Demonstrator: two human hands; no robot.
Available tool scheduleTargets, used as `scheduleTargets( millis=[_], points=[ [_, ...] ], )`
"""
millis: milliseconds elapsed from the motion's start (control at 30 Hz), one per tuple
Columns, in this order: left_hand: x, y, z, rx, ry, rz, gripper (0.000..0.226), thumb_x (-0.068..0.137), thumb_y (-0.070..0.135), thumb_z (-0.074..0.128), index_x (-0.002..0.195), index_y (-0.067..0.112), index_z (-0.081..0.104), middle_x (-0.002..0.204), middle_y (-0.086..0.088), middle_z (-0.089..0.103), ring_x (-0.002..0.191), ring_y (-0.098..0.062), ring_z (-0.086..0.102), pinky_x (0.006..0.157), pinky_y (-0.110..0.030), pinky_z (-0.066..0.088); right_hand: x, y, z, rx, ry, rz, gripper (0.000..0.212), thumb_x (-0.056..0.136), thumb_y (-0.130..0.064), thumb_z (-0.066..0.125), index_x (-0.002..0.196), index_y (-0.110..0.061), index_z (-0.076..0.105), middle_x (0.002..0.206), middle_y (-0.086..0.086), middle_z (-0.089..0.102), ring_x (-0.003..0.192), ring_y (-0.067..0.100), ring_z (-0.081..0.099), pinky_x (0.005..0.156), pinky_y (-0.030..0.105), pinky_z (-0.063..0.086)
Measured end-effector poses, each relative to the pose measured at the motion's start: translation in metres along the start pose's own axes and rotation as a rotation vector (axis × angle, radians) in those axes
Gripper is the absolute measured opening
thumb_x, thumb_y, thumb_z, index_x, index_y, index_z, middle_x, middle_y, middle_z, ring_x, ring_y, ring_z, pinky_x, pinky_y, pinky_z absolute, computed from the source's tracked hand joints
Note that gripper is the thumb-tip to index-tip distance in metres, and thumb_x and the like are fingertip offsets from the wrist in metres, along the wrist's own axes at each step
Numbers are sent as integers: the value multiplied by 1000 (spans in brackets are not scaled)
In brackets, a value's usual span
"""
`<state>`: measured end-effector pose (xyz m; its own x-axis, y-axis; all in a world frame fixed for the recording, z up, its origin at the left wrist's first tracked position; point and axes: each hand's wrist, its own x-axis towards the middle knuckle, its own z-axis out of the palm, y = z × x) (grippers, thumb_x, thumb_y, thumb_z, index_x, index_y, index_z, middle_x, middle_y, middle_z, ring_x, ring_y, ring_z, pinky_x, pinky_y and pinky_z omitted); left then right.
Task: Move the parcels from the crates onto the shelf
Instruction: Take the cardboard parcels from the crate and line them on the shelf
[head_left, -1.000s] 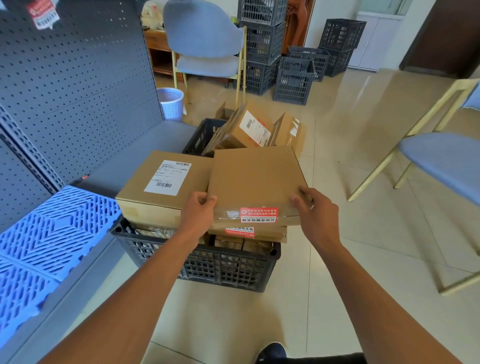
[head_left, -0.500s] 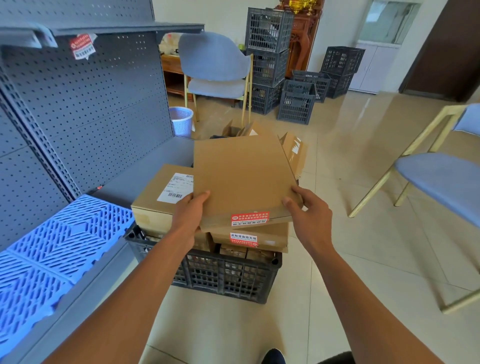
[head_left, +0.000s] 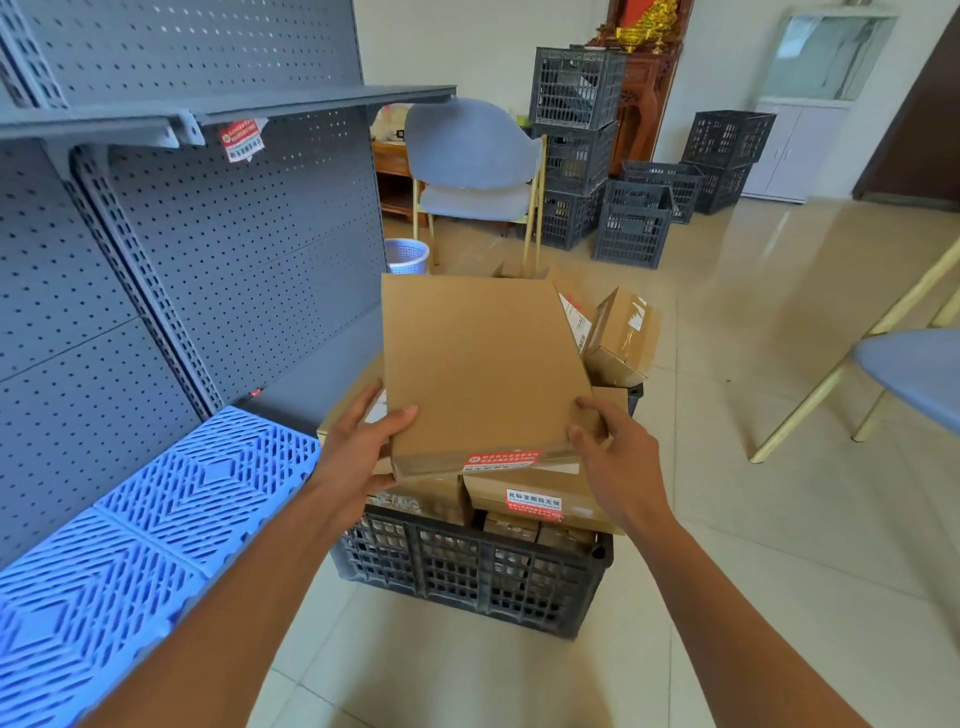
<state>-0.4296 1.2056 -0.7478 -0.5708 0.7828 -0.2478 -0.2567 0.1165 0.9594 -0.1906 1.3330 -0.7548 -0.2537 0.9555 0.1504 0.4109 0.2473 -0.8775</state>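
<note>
Fingers (head_left: 400, 415) curled round parcel (head_left: 483, 364) (both hands).

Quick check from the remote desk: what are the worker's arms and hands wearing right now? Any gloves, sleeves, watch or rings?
Nothing that the head view shows. The left hand and right hand are bare, with no gloves and no rings visible. Both forearms are uncovered to the bottom edge of the frame, with no sleeve, watch or wristband in sight.
</note>
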Motion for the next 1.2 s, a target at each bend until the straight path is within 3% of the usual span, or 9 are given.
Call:
scheduleTargets(
  millis=[200,333,433,533,667,833,967,1100,1200],
  points=[
    [-1,4,6,-1,87,182,74,81,26,83,145,43,50,115,2,74,103,-13,65,98,-54,54,0,-20,15,-162,-60,-103,45,103,-23,58,146,-31,49,159,-3,41,142,21,42,114,42,39],
    [-3,4,8,230,191,399,87,67,51,87,143,55,45,134,11,61,118,-8,63,102,-39,53,-10,-55,22,-14,-104,-184,50,104,-32,55,152,-39,42,165,-17,23,138,-14,33,112,24,36],
    [-10,1,10,408,230,523,83,71,49,86,144,52,46,142,12,47,129,0,50,112,-36,45,-21,-79,32,105,-145,-240,58,103,-44,53,156,-46,29,166,-18,20,149,6,29,122,36,29],
    [-19,-3,17,530,244,607,81,71,50,83,144,50,48,150,14,39,136,-1,43,109,-39,47,-25,-91,47,213,-171,-290,68,101,-49,55,157,-51,17,165,-22,23,151,3,24,124,44,27],
    [-26,-7,24,734,230,669,81,77,45,82,147,49,43,157,11,32,142,-6,32,111,-40,42,-25,-92,65,356,-80,-269,77,93,-53,62,153,-60,14,161,-15,35,147,6,34,118,48,37],
    [-28,-12,25,801,171,790,87,73,53,80,150,44,40,161,5,27,147,-17,28,115,-48,37,-25,-84,73,428,47,-236,75,98,-34,64,151,-62,19,161,-14,35,148,9,36,115,50,41],
    [-31,-14,20,726,31,738,95,75,41,87,155,38,35,158,15,28,147,-7,26,117,-37,37,-21,-81,72,504,78,-170,67,103,-12,57,146,-59,36,141,-48,35,144,3,38,114,46,44],
    [-34,-7,22,506,59,603,80,78,30,87,141,50,43,139,20,53,125,0,53,99,-20,50,-25,-78,68,489,83,-171,59,105,-11,52,143,-56,46,159,-21,36,146,6,37,116,45,41],
    [-37,-6,25,443,32,572,72,81,24,85,123,64,42,121,31,58,110,10,57,89,-16,54,-28,-77,68,461,75,-162,54,107,-11,49,145,-49,46,158,-21,35,145,3,36,116,41,42]
  ],
)
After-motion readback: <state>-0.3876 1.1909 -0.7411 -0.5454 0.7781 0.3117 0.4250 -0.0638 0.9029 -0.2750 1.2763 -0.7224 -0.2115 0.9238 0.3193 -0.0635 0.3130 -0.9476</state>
